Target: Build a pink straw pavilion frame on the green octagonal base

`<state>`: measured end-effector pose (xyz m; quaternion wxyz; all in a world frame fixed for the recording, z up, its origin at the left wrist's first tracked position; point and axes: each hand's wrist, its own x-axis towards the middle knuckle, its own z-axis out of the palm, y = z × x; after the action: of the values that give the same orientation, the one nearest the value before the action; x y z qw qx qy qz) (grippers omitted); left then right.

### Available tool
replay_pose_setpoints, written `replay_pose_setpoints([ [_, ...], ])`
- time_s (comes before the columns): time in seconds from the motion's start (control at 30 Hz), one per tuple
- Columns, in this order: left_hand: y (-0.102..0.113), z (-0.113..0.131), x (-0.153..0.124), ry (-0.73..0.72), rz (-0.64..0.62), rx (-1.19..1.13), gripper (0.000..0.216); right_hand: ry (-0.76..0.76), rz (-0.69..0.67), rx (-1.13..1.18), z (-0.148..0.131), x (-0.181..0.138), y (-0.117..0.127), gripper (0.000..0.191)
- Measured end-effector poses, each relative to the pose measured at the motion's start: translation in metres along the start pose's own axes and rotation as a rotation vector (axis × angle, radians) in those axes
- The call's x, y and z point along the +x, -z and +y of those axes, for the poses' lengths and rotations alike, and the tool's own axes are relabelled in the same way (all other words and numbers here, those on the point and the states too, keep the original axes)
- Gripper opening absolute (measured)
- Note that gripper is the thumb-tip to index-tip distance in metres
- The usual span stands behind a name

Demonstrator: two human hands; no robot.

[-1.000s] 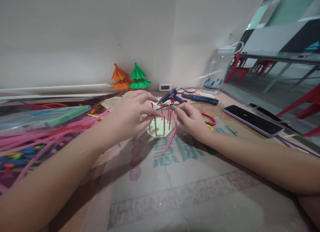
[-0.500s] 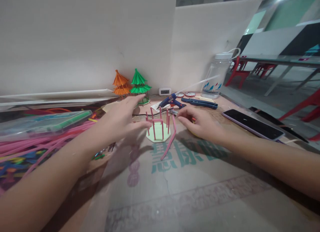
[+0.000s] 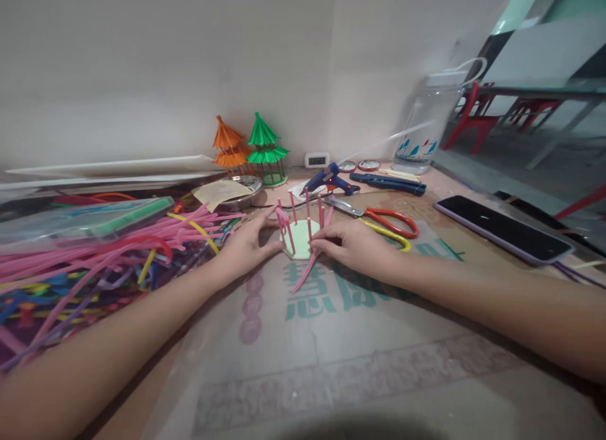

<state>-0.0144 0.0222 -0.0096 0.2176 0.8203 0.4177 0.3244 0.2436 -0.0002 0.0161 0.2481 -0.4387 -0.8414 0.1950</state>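
Note:
A pale green paper base with several upright pink straw posts stands on the cardboard mat. My left hand rests on the mat at the base's left edge, fingers touching it and pinched near a post. My right hand lies at the base's right edge, fingers curled and touching a loose pink straw that leans from the base toward me. Red-and-yellow scissors lie just behind my right hand.
A heap of coloured straws fills the left. Orange and green paper pagodas stand by the wall. A blue glue gun, a blue knife, a plastic jug and a phone lie behind and right.
Both hands have come down from above the posts to the base's edges on the mat. The scissors, hidden under my right hand before, now show. The camera has shifted.

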Motion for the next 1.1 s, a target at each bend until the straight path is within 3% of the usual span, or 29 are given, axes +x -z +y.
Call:
replay_pose_setpoints([
  [0.23, -0.003, -0.006, -0.001, -0.066, 0.022, 0.075, 0.058, -0.024, 0.007, -0.043, 0.009, -0.002, -0.001, 0.019],
  [0.5, -0.006, -0.011, 0.001, -0.085, 0.008, 0.221, 0.040, -0.014, 0.037, -0.023, 0.011, 0.000, -0.002, 0.015],
  [0.73, -0.004, 0.007, -0.006, -0.154, 0.266, 0.256, 0.027, 0.081, 0.128, 0.055, 0.014, -0.003, -0.001, 0.021],
  [0.87, -0.009, 0.018, -0.010, -0.233, 0.221, 0.300, 0.022, 0.071, 0.113, 0.063, 0.014, -0.002, -0.003, 0.021],
  [1.1, -0.015, 0.028, -0.010, -0.174, 0.127, 0.234, 0.014, 0.026, 0.065, 0.024, 0.010, 0.001, -0.004, 0.020],
])
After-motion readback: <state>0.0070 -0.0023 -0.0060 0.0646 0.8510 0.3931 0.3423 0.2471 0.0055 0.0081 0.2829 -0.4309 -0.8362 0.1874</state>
